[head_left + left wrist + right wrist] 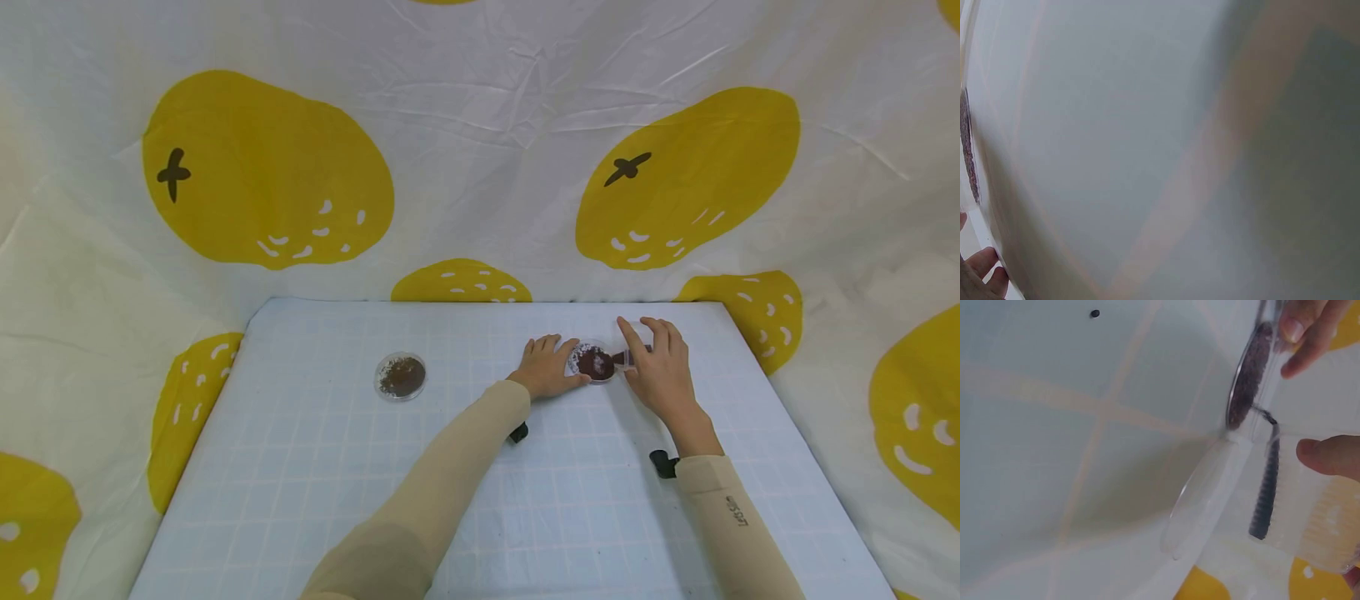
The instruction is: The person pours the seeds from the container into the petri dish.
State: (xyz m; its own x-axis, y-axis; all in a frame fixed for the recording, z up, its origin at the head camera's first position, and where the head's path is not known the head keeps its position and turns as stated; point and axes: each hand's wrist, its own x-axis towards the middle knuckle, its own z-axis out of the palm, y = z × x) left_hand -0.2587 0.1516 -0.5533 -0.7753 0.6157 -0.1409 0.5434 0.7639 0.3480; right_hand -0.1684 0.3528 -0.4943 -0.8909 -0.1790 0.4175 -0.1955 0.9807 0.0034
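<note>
My right hand [663, 375] grips a clear plastic cup [1322, 506], tipped on its side, with dark grains [1266, 494] lying along its lower wall. A thin stream of grains runs from its mouth into a clear petri dish [576, 363]. Dark grains [596, 364] cover much of that dish, with white showing at its left side. My left hand [546, 367] holds the dish from the left, thumb and forefinger at opposite parts of its rim. In the left wrist view, only a sliver of the dish and some fingertips [984, 261] show at the left edge.
A second petri dish [401, 377] with brown and white contents stands left on the pale blue checked tablecloth [322, 467]. Beside the dish being filled lies a clear round dish or lid [1197, 494]. One dark speck [1095, 314] lies on the cloth. A lemon-patterned curtain [480, 183] hangs behind.
</note>
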